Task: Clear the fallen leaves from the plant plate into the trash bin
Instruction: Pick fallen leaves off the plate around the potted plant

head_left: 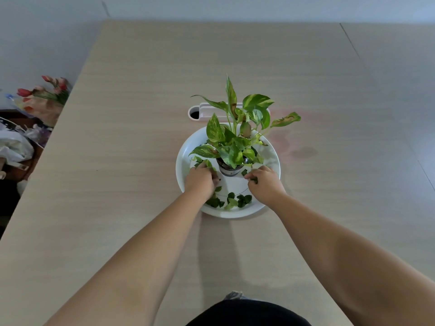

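Two hands are lowered into the plate [273, 158] on either side of the pot [229, 170], so fallen leaves can be gathered from both sides at once. Leaves are pinched in the curled left hand [201, 182]; one is clamped in the right hand [264, 183]. More leaves [231, 200] lie at the near rim. No bin is seen.

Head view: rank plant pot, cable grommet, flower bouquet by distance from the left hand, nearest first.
From the left hand:
1. Plant pot, just to its right on the plate, nearly touching.
2. Cable grommet, the white slot in the table beyond the plate, behind the plant.
3. Flower bouquet, off the table's left edge, far out to the left.
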